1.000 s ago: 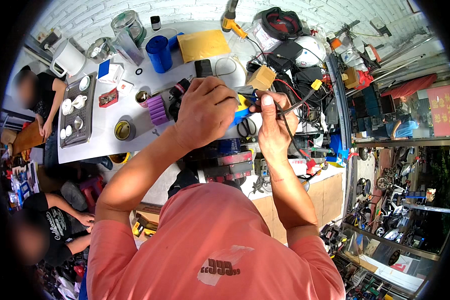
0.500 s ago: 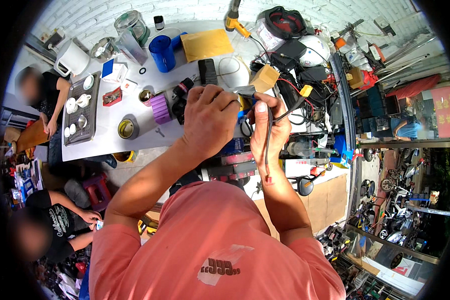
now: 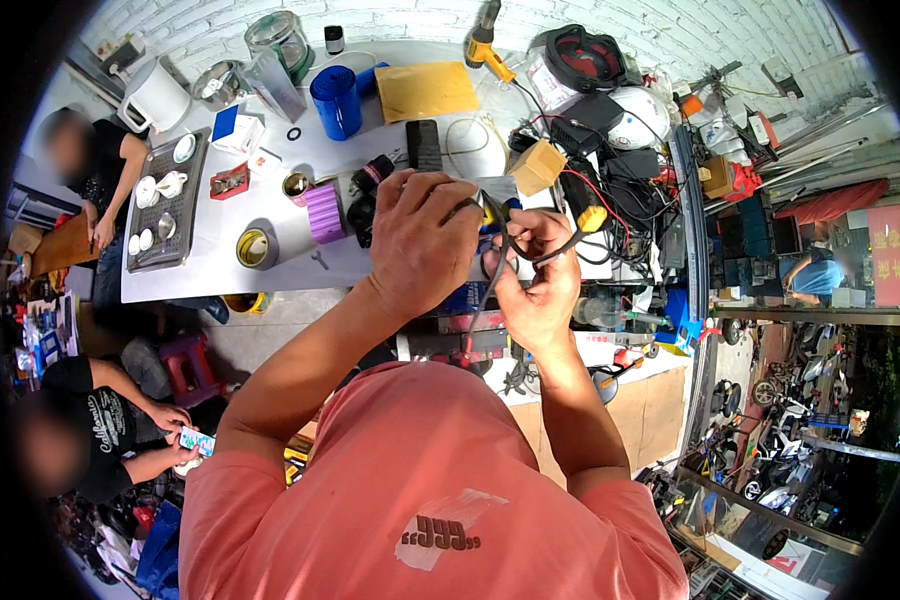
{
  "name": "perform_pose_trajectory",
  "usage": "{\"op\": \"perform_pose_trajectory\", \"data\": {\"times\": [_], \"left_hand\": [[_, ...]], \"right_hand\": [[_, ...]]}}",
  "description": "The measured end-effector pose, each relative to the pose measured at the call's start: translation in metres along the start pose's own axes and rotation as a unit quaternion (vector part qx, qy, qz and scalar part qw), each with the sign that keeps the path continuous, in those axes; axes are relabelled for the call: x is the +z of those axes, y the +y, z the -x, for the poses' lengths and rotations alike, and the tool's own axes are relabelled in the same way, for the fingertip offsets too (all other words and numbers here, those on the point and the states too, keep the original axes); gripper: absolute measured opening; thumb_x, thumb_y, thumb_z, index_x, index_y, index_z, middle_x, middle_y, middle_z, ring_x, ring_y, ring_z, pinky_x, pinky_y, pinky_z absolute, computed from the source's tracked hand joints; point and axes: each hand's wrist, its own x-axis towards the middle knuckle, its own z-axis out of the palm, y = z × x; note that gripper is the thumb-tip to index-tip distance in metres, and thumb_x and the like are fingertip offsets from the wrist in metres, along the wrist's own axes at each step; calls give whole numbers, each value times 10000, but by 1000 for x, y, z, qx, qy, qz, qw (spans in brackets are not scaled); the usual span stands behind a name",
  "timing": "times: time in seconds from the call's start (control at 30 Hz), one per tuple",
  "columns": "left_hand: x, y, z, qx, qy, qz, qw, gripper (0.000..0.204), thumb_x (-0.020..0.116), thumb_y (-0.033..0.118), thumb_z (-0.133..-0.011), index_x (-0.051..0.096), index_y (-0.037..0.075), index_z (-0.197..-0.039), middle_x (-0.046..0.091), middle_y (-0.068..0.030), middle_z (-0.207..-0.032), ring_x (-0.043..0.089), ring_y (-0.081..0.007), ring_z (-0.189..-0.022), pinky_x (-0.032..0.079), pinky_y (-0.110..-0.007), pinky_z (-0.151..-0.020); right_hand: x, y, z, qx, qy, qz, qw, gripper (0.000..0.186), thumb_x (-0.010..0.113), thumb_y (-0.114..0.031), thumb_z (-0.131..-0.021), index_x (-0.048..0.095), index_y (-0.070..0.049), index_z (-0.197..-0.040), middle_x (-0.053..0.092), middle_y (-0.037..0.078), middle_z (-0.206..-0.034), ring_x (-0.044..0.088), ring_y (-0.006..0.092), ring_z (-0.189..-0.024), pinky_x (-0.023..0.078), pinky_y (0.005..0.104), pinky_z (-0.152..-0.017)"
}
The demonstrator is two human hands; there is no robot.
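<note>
Pinching a dark, flexible cable (image 3: 555,257) between thumb and bent fingers, the right hand (image 3: 538,290) is mostly closed near the frame's centre. Just left of it, the left hand (image 3: 422,245) curls its fingers, knuckles up; I cannot tell what it grips, if anything. The cable loops toward a yellow, block-shaped connector (image 3: 592,218), close to a black tangle of wires (image 3: 635,175) at upper right; that closeness could cause a snag, pulling the cable from the pinch. The thin grey lead (image 3: 485,303) dangling below could catch something if the hands drop.
</note>
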Motion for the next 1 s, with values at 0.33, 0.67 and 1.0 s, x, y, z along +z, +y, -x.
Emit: {"op": "perform_pose_trajectory", "data": {"times": [0.33,0.67,1.0], "left_hand": [[-5,-2,-4,-8,-19,22,1000,417,763,467,-922,710,94,-1101,769,-62,-1201,673,-341,-1204,414,-558,-1118],[-6,8,-12,-48,-1,6,999,455,881,414,-915,744,109,-1223,756,-75,-1169,670,-349,-1156,433,-548,-1089],[0,9,-10,-35,19,36,999,298,892,269,-921,788,139,-1168,737,-51,-1078,667,-327,-1093,447,-501,-993]], "right_hand": [[-4,-36,-18,-109,-45,148,982,416,943,-52,-752,674,-36,-1069,721,126,-1032,704,355,-891,568,433,-779],[-44,-49,-50,-131,-172,137,967,513,649,72,-755,727,15,-1259,701,205,-1252,671,427,-1129,571,494,-1011],[-23,20,-68,-102,-125,163,973,380,874,-13,-863,828,-43,-1239,745,152,-1238,703,381,-1172,571,469,-1012]]}}
